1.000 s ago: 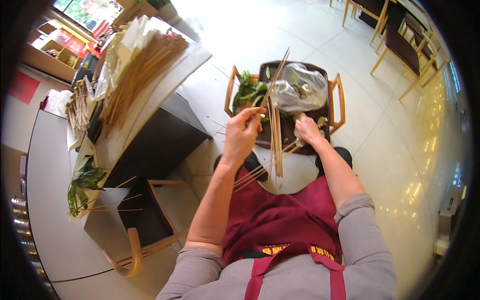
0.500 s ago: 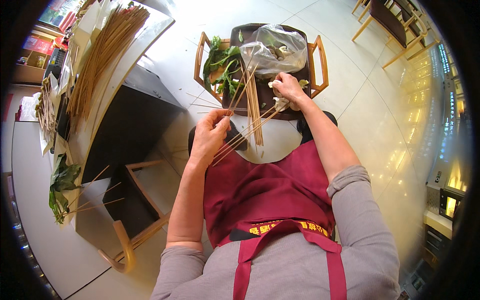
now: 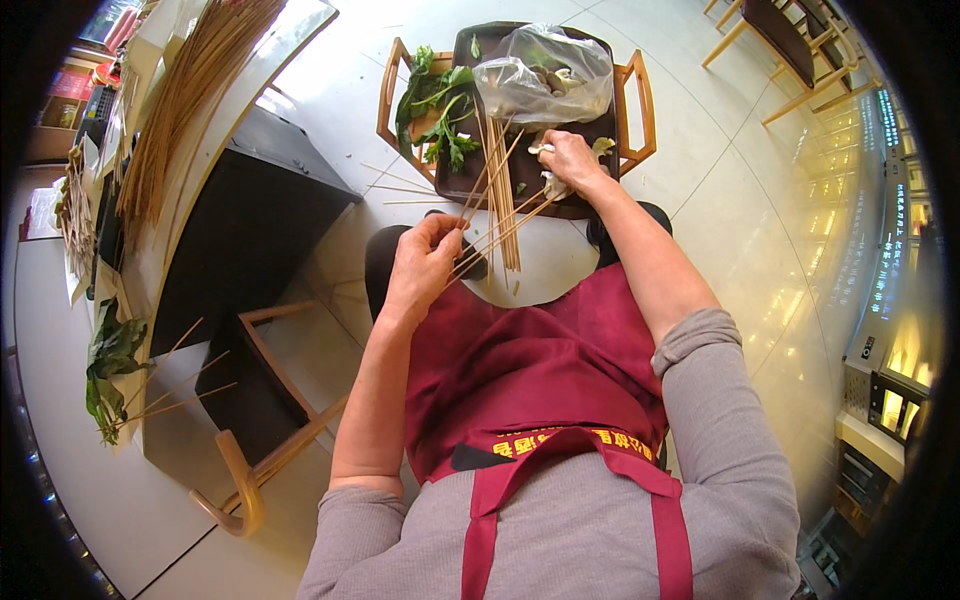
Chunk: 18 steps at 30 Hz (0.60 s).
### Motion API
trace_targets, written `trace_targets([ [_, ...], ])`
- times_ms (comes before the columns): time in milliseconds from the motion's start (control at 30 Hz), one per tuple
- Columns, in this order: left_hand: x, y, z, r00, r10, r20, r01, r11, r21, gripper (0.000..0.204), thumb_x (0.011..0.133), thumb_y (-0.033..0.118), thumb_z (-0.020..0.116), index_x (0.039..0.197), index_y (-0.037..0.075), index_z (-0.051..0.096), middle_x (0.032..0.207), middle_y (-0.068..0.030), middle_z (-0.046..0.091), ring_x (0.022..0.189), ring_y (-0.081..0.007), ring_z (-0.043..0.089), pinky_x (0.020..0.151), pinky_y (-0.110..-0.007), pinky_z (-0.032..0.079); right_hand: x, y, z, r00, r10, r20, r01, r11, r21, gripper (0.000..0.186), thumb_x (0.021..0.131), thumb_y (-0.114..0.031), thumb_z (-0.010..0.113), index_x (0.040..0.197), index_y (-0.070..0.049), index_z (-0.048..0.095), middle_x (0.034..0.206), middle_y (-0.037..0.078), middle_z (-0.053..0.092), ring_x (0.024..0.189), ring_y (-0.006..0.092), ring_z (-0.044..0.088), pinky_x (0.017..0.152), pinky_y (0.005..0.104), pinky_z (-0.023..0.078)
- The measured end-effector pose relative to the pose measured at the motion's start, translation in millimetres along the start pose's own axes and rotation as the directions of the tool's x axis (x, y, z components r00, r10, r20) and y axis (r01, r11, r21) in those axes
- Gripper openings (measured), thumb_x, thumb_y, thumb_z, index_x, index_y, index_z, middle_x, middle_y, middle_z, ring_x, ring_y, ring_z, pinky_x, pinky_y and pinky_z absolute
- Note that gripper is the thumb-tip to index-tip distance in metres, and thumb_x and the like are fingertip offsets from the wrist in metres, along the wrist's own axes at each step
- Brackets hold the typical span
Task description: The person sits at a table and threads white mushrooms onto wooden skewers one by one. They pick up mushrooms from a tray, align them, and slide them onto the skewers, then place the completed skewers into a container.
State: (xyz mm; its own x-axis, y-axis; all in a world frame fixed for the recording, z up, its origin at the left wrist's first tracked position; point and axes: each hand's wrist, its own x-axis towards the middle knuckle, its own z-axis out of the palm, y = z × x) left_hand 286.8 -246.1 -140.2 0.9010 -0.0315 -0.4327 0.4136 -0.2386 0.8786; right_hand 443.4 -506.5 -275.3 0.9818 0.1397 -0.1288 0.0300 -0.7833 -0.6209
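My left hand (image 3: 425, 262) is closed on thin wooden skewers (image 3: 470, 205), held low left of the tray’s front edge. My right hand (image 3: 568, 162) grips pale mushroom pieces (image 3: 556, 187) at the tray’s front right, with skewers slanting from them toward my left hand. A loose bundle of skewers (image 3: 506, 235) lies across the front of the dark tray (image 3: 465, 165) and overhangs it. Behind my right hand sits a clear plastic bag (image 3: 540, 75) of mushrooms. Leafy greens (image 3: 430, 110) lie on the left of the tray.
The tray rests on a wooden chair (image 3: 636, 110). At left, a counter (image 3: 290, 60) holds many skewers and skewered greens (image 3: 115, 365); another chair (image 3: 240, 480) is beneath. Dining chairs (image 3: 780, 50) stand at back right. My maroon apron (image 3: 535, 370) covers my lap.
My left hand has drawn back from the tray toward my lap with its skewers. My right hand remains by the mushrooms. The whole view has shifted, with the tray higher in the picture.
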Motion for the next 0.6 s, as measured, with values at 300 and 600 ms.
trace_targets([
  [300, 1, -2, 2, 0.999, -0.037, -0.035, 0.038, 0.999, 0.024, 0.024, 0.097, 0.017, 0.059, 0.111, -0.001, 0.068, 0.079, -0.0032, 0.063, 0.064, -0.0088, 0.055, 0.053, -0.025, 0.045, 6, -6, -19, 0.98, 0.097, 0.174, -0.146, 0.945, 0.293, 0.046, 0.084, -0.036, 0.057, 0.101, 0.006, 0.069, 0.094, 0.023, 0.072, 0.09, 0.0339, 0.069, 0.083, 0.0405, 0.052],
  [600, 2, -10, 3, 0.999, 0.016, -0.04, -0.014, 0.998, 0.062, 0.025, 0.096, 0.017, 0.061, 0.11, -0.002, 0.068, 0.082, -0.0041, 0.067, 0.069, -0.0089, 0.058, 0.059, -0.025, 0.047, 1, -10, -26, 0.979, 0.154, 0.132, -0.182, 0.953, 0.24, 0.034, 0.085, -0.037, 0.069, 0.092, -0.004, 0.074, 0.084, 0.01, 0.073, 0.079, 0.0201, 0.068, 0.077, 0.034, 0.052],
])
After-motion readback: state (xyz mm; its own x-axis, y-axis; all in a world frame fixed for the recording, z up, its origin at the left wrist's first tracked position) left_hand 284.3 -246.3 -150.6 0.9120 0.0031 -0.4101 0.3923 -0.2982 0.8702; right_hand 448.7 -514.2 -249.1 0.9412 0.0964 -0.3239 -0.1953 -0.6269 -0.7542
